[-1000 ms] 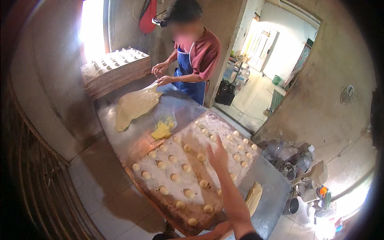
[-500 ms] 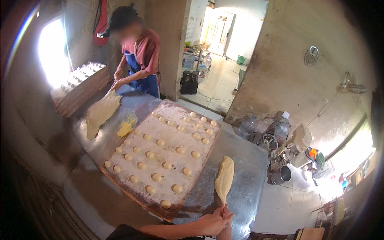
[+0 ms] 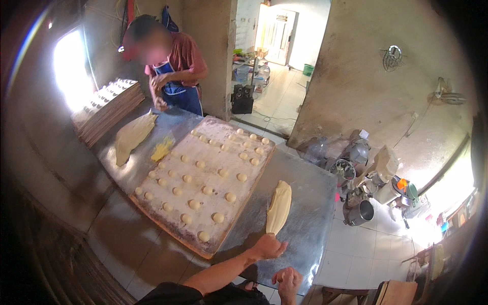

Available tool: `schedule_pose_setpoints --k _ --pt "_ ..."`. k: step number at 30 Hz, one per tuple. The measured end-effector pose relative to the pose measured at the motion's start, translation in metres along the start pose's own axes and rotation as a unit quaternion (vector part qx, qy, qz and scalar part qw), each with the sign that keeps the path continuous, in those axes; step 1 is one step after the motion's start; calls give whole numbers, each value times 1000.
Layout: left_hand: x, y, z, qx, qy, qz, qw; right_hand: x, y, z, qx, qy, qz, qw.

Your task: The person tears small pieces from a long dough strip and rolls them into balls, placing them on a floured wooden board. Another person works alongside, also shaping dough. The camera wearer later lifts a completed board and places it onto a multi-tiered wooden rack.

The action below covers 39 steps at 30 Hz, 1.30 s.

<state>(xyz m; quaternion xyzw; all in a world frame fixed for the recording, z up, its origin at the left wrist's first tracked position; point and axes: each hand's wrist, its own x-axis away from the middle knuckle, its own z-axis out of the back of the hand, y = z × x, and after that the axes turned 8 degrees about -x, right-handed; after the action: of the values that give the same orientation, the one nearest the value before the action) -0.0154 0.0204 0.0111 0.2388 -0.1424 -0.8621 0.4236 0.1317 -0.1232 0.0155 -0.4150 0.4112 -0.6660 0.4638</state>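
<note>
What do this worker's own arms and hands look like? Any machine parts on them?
No machine parts show. The left grip and right grip are ordinary human hands, with no gloves or cables visible. The left forearm is bare, below a plain black sleeve. The right sleeve is out of view.

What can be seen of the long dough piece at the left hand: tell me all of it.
The long dough piece is pale yellow, soft-looking and smooth, with shallow lengthwise creases. It lies stretched away from the person on the grey, metal-looking tabletop, right of the board of dough balls and apart from it. Its near end narrows into the curled left hand.
</note>
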Motion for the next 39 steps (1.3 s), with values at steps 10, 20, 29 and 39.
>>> schedule_pose_setpoints --k 10,20,29,39 --pt "9 11 30 159 42 -17 986 -92 -26 -28 458 61 235 855" --pt "28 1 35 179 184 109 960 -97 -16 -12 355 120 176 910" --pt "44 -6 44 205 253 134 936 -78 -10 -20 395 75 174 899" --pt "45 -5 52 227 269 157 923 -124 -27 -16 364 108 176 908"
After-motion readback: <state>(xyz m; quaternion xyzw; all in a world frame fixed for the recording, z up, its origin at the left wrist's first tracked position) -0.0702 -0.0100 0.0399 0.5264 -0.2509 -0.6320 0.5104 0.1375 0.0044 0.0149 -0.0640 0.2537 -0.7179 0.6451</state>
